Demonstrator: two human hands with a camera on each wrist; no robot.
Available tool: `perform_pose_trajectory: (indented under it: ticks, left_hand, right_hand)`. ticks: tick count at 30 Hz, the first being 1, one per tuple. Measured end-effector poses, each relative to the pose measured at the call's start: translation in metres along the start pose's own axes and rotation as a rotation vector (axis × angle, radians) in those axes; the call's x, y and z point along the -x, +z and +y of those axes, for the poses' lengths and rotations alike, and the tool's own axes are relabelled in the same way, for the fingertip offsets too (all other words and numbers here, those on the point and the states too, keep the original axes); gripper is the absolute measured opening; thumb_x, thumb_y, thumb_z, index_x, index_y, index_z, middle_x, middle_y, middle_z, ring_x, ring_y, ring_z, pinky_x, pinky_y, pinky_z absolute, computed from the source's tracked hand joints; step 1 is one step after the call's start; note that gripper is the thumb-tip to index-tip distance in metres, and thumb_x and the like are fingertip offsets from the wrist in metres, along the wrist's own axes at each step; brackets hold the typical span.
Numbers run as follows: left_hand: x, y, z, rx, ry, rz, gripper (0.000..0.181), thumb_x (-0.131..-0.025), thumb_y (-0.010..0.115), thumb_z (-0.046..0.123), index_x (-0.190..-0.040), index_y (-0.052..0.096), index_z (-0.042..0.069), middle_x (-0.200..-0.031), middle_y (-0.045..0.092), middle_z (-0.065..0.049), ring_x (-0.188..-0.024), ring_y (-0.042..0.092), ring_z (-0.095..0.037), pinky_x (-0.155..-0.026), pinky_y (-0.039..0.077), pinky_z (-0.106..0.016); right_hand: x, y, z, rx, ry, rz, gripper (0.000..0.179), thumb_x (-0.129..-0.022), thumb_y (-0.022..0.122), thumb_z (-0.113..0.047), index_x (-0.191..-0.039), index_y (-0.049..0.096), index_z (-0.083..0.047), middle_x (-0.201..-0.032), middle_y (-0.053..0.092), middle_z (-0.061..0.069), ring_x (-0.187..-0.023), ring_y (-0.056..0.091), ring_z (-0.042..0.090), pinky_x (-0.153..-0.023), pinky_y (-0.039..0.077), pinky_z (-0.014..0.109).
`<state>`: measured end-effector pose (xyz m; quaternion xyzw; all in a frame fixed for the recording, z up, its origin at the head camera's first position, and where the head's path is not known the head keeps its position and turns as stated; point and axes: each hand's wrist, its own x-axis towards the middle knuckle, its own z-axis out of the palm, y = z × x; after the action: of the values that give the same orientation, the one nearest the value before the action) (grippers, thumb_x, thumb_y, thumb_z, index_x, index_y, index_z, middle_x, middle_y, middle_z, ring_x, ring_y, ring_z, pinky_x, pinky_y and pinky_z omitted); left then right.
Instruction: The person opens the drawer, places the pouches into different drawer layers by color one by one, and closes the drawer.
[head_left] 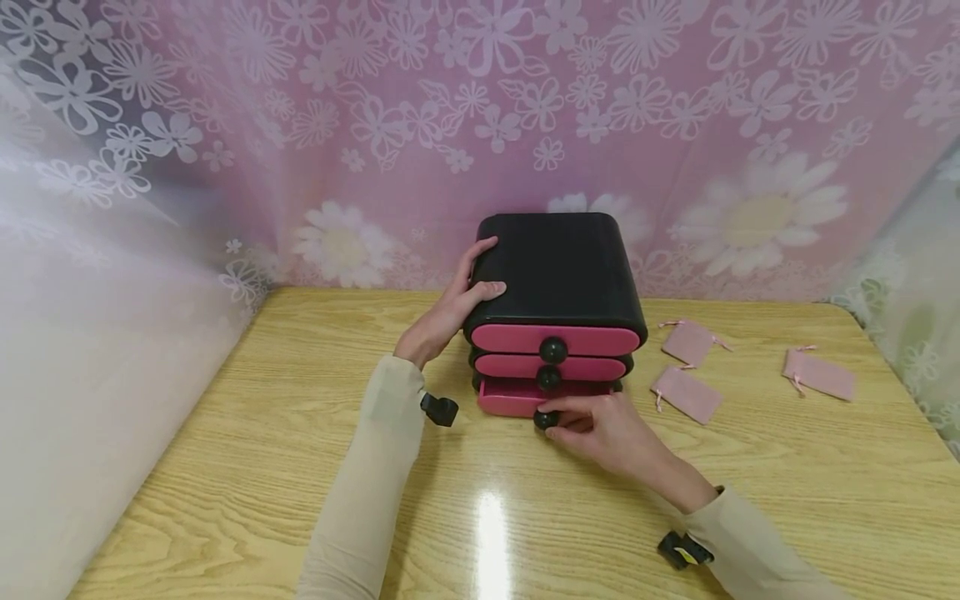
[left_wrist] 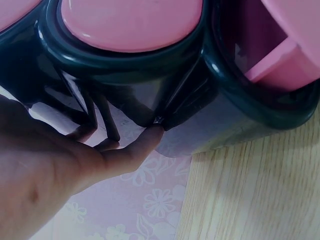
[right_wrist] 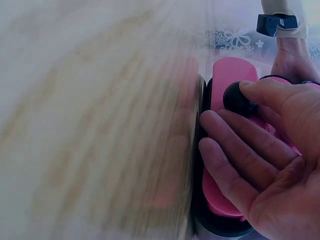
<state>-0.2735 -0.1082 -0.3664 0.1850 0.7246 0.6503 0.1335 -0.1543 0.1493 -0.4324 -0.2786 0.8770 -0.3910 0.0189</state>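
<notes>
A small black cabinet point(head_left: 555, 267) with three pink drawers and round black knobs stands on the table. Its bottom drawer point(head_left: 506, 406) is partly pulled out, a gap showing behind its front; the upper two are closed. My left hand point(head_left: 450, 312) rests against the cabinet's left side, with fingers and thumb at the top edge. In the left wrist view, fingertips touch the glossy black side wall point(left_wrist: 200, 122). My right hand point(head_left: 607, 429) pinches the bottom drawer's knob point(head_left: 545, 419) between thumb and index finger. The right wrist view shows this knob point(right_wrist: 237, 99) under the thumb, other fingers extended below.
Two pink drawstring pouches point(head_left: 688, 343) point(head_left: 688, 394) lie just right of the cabinet on the wooden table point(head_left: 247, 467). A third pouch point(head_left: 821, 374) lies farther right. A flowered pink curtain point(head_left: 420, 150) hangs behind the table.
</notes>
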Motion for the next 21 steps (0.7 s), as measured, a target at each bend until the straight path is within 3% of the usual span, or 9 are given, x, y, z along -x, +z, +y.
perform_pose_trajectory:
  ticks: [21]
  left_hand:
    - [0.001,0.0,0.0,0.012,0.006,-0.001,0.066,-0.096,0.057,0.039,-0.151,0.026,0.059,-0.168,0.017,0.006,-0.151,0.036,-0.024,-0.12,0.034,-0.053]
  right_hand:
    - [0.014,0.004,-0.012,-0.007,0.007,-0.046,0.026,-0.088,0.079,-0.009,-0.113,0.078,-0.015,-0.097,0.079,-0.001,-0.083,0.074,0.003,-0.073,0.059,0.02]
